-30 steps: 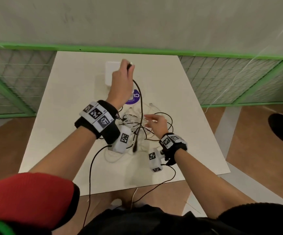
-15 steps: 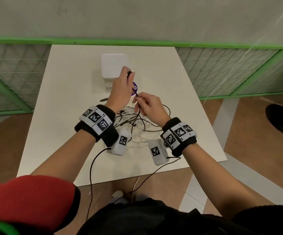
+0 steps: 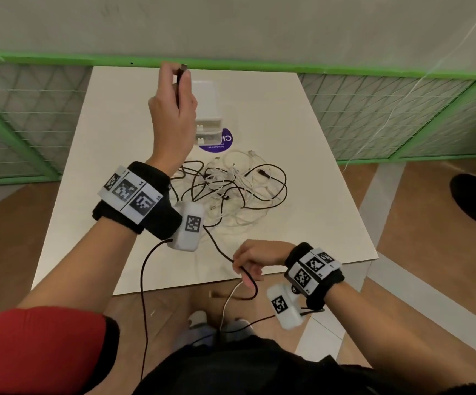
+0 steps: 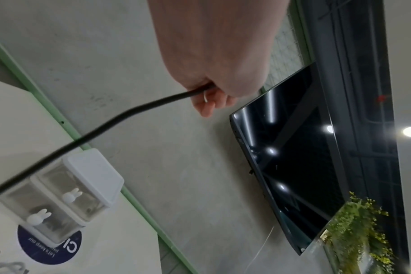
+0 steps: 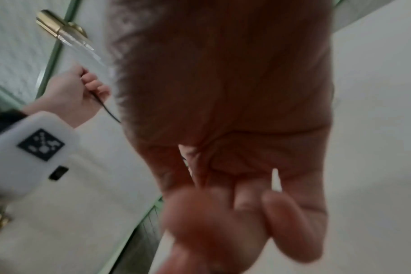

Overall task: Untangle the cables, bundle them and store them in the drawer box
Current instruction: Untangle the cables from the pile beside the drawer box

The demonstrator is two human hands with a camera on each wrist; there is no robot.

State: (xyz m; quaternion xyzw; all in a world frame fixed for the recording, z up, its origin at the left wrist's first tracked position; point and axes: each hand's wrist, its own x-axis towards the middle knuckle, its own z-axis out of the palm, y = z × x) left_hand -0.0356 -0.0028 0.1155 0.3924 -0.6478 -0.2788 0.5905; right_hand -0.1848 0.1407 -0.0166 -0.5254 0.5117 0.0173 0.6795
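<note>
Your left hand [image 3: 174,109] is raised over the far side of the table [image 3: 111,132], fingers curled round one end of a black cable [image 3: 219,249]. Your right hand [image 3: 255,260] pinches the same cable at the near edge. The tangled cables [image 3: 231,189] lie mid-table, near the drawer box [image 3: 206,109].
</note>
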